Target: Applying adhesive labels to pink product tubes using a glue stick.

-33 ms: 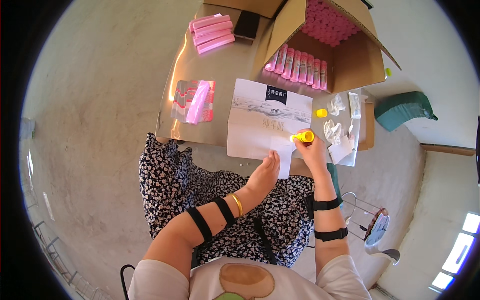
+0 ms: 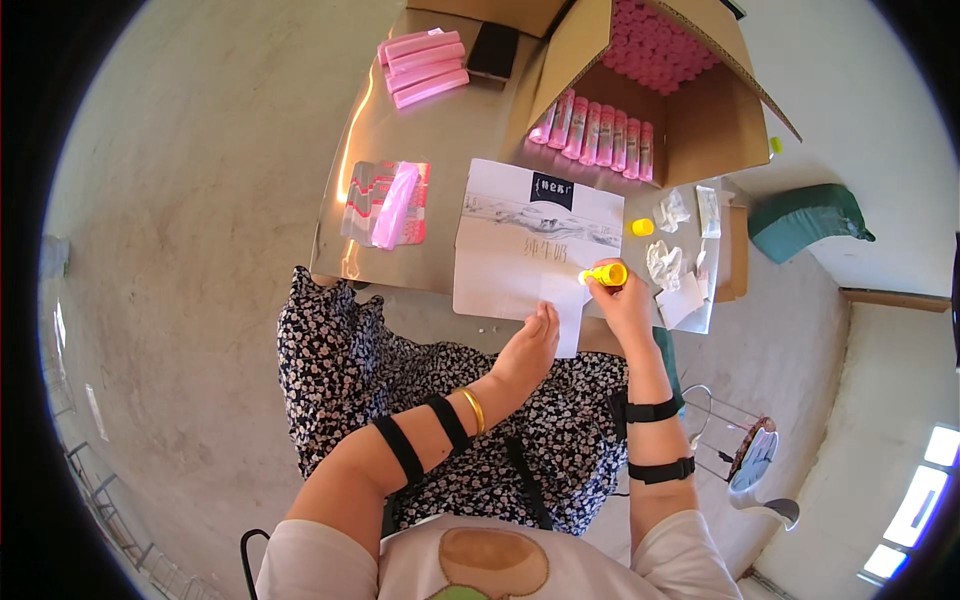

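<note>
A yellow glue stick point(image 2: 607, 274) is gripped in my right hand point(image 2: 627, 308), its white tip touching the upper right part of a small white paper slip point(image 2: 568, 325). This slip lies on the near right part of a printed white cardboard sheet point(image 2: 500, 265) and hangs past its near edge. My left hand point(image 2: 530, 350) rests at the slip's left side with fingers stretched out on the paper; its thumb is hard to make out. A loose yellow cap point(image 2: 642, 227) lies just right of the sheet.
Pink rolls point(image 2: 600, 135) stand in a row before an open carton point(image 2: 715, 140) packed with more. Other pink rolls point(image 2: 425, 68) and a black block point(image 2: 493, 50) lie far left. A pink roll point(image 2: 396, 207) rests on plastic wrappers. Crumpled tissue point(image 2: 664, 262) sits at right.
</note>
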Available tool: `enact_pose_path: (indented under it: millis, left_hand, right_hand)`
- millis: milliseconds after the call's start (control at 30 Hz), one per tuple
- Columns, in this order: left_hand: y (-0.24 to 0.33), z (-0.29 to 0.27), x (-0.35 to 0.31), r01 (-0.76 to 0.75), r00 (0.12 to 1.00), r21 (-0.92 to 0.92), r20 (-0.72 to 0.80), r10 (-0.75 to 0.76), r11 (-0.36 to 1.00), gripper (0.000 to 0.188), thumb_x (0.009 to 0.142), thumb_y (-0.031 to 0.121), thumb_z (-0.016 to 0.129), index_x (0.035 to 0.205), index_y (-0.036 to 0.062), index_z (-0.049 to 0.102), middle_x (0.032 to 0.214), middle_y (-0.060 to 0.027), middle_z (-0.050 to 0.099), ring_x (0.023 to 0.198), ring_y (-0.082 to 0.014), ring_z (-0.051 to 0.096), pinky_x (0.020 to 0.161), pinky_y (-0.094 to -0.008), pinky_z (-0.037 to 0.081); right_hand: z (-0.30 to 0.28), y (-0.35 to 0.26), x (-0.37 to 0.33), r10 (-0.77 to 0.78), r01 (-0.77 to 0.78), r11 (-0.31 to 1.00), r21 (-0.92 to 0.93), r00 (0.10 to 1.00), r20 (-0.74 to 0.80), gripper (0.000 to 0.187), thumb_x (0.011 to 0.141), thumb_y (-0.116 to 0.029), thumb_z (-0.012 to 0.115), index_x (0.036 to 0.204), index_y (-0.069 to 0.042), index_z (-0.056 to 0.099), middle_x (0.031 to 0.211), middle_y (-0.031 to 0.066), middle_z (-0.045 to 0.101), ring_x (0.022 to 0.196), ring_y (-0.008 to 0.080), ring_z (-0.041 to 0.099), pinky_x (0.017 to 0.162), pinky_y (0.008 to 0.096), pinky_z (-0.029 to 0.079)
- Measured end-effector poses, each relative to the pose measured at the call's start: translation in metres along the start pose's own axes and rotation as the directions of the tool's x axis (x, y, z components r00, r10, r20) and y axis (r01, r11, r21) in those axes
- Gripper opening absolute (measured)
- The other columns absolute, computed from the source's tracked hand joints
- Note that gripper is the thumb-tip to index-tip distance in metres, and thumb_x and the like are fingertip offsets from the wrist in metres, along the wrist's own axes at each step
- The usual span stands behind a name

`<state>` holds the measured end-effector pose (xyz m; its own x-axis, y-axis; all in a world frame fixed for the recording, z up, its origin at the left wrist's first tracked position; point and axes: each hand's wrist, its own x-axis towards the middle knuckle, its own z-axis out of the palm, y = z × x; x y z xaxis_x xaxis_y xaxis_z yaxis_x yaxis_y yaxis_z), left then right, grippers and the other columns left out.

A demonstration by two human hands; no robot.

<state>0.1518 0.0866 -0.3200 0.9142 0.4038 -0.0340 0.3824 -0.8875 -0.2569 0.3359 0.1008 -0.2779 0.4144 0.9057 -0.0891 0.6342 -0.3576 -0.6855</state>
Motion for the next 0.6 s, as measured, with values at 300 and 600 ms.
enact_pose_path:
  millis: [300,600]
  left_hand:
    - [0.002,0.001,0.000,0.016,1.000,-0.016,0.009,-0.016,1.000,0.051,0.088,0.024,0.042,0.129,-0.0052,0.045,0.133,-0.0182,0.045,0.126,-0.0283,0.040,0.101,-0.0336,0.028]
    - [0.002,0.003,-0.001,0.028,1.000,-0.022,-0.007,-0.028,0.999,0.051,0.087,0.024,0.043,0.128,-0.0047,0.047,0.133,-0.0183,0.046,0.125,-0.0288,0.040,0.102,-0.0347,0.028]
  right_hand:
    - [-0.002,0.011,-0.001,-0.004,0.004,1.000,-0.001,0.996,-0.094,0.020,0.075,-0.014,0.072,0.090,-0.005,0.062,0.069,0.0078,0.062,0.057,0.0140,0.058,0.056,0.0275,0.047]
    - [0.021,-0.030,-0.006,-0.087,0.088,0.996,-0.022,0.994,0.065,0.022,0.075,-0.015,0.071,0.094,-0.007,0.062,0.077,0.0101,0.064,0.059,0.0185,0.061,0.057,0.0291,0.049]
